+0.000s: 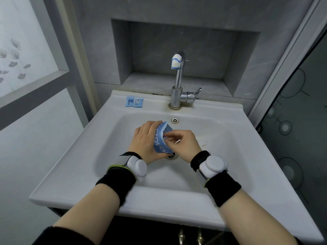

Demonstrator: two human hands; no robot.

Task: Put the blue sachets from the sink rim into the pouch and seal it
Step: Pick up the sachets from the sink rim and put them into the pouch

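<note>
Both hands hold a blue pouch over the sink basin, in front of the tap.

The white sink (74, 156) fills the middle of the view, with the chrome tap (177, 82) standing at the back of its rim. In front of the tap, over the basin, the left hand (146, 138) curls round the left side of the pouch (160, 140), and the right hand (184, 144) pinches the pouch's right edge between thumb and fingers. The pouch is held tilted, with white lettering facing up. Two blue sachets (134, 102) lie flat side by side on the rim, just left of the tap and well apart from both hands.
</note>
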